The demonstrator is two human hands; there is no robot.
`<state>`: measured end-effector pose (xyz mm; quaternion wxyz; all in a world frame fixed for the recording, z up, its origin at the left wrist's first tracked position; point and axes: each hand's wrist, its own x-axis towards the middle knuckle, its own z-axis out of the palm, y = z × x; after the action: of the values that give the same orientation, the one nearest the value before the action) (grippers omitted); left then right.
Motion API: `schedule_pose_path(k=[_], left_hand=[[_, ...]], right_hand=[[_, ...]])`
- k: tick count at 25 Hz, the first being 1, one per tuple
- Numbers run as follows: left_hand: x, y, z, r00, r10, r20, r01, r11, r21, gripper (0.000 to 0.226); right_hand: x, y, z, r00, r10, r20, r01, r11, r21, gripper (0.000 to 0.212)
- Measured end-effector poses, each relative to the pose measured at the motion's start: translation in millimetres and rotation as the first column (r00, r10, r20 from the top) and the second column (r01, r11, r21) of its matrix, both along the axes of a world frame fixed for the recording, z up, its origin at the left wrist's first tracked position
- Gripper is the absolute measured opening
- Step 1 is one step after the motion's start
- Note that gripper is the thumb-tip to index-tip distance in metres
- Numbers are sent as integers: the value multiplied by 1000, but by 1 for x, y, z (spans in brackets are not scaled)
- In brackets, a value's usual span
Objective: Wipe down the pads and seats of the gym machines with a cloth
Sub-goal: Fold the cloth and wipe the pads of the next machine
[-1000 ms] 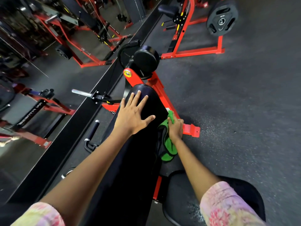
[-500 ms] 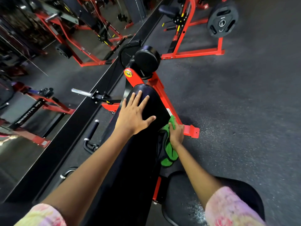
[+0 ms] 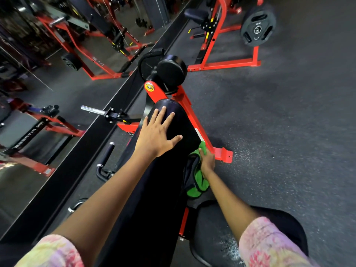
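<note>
Right hand (image 3: pixel 207 160) curled round the green cloth (image 3: pixel 198 183), pressing it to the right flank of the long black pad (image 3: pixel 173 170); cloth tail hangs below the wrist, toward the round seat (image 3: pixel 212 228). Left hand (image 3: pixel 157 134) flat, fingers spread, resting on the pad's upper face near its far end. Pad's long axis runs away from the person toward the roller pad (image 3: pixel 171 73); judgement: next stroke follows that axis, right hand being nearer the unwiped flank.
</note>
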<state>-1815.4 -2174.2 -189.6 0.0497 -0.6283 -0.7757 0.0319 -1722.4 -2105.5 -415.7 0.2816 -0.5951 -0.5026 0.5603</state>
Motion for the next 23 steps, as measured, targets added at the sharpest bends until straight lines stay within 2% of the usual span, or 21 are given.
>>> schedule_pose_path(k=[6, 10, 12, 14, 15, 17, 19, 20, 23], left_hand=[[-1, 1, -1, 1000, 4, -16, -4, 1000, -7, 77], [-1, 0, 0, 1000, 5, -18, -5, 1000, -9, 76], [0, -2, -1, 1000, 1, -16, -1, 1000, -3, 75], [0, -1, -1, 1000, -2, -4, 2, 1000, 5, 73], [0, -1, -1, 1000, -2, 0, 2, 1000, 8, 71], [-2, 1, 1, 1000, 3, 13, -3, 1000, 12, 68], [-1, -1, 1, 999, 18, 28, -19, 999, 30, 65], [1, -1, 1, 999, 26, 33, -28, 999, 46, 63], [5, -7, 4, 997, 43, 70, -51, 991, 124, 62]], right_hand=[[23, -109, 19, 992, 102, 73, -99, 994, -35, 50], [18, -163, 57, 998, 58, -37, -50, 984, 171, 52], [12, -147, 82, 993, 57, -108, -21, 949, 315, 51], [6, -109, 99, 995, 47, -92, -5, 911, 412, 49], [4, -87, 100, 998, 37, -46, -16, 914, 405, 51], [3, -52, 91, 997, 45, 68, -61, 969, 241, 50], [6, -51, 79, 990, 94, 109, -100, 993, 55, 48], [9, -65, 75, 989, 97, 113, -99, 995, 12, 48], [15, -132, 80, 990, 94, 101, -101, 993, 63, 49]])
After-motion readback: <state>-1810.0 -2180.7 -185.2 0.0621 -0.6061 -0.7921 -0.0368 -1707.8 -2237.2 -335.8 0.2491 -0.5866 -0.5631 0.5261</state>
